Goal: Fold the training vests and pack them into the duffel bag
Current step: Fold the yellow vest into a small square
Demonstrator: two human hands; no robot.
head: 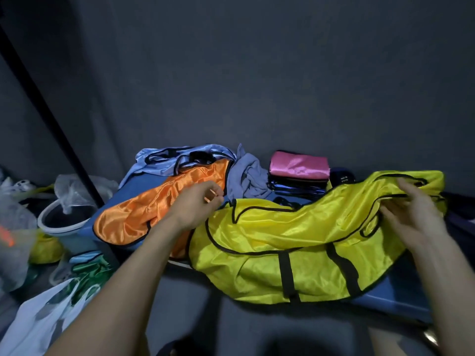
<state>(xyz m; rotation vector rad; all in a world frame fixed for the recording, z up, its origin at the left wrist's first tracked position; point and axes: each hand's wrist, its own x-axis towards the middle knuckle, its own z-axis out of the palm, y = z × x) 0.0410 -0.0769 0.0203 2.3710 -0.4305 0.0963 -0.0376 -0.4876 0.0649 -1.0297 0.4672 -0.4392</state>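
Yellow vest (295,242) stretches left-right, both hands (198,206) (411,214) pinching its ends.

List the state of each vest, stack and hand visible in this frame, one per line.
yellow vest: unfolded, spread and rumpled, right end lifted
orange vest: unfolded, lying crumpled
light blue vest: unfolded, bunched at the back
pink vest: folded, on top of a stack
stack: folded dark items, piled
left hand: fingers curled at the yellow vest's edge, grip unclear
right hand: gripping the yellow vest's right end
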